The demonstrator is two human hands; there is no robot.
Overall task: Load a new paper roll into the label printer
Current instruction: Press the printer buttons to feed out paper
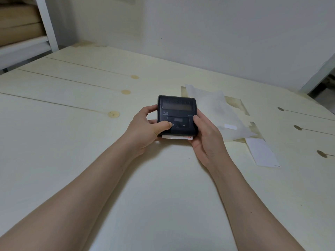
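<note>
Head view, pale wooden bench [72,134] with plank seams and round knots. Black label printer [176,115] is held at mid-bench between both hands, lid closed, dark window strip toward the far edge, small control panel toward the person. Left hand [146,131] is wrapped on the printer's left side; its fingers [151,108] are curled against the upper left edge, and the thumb is laid across the panel, tip on or just at a button at the panel's left end. Right hand [206,136] is cupped along the right side and under the near corner, fingers closed on the casing. A white label strip [178,137] with a small red mark is seen protruding from the near edge of the printer, between the two hands. To the right, just beside the printer, a crumpled translucent wrapper [217,107] is spread on the bench. A loose white paper slip [262,153] lies nearer, right of the right hand, apart from it. White wall behind.
</note>
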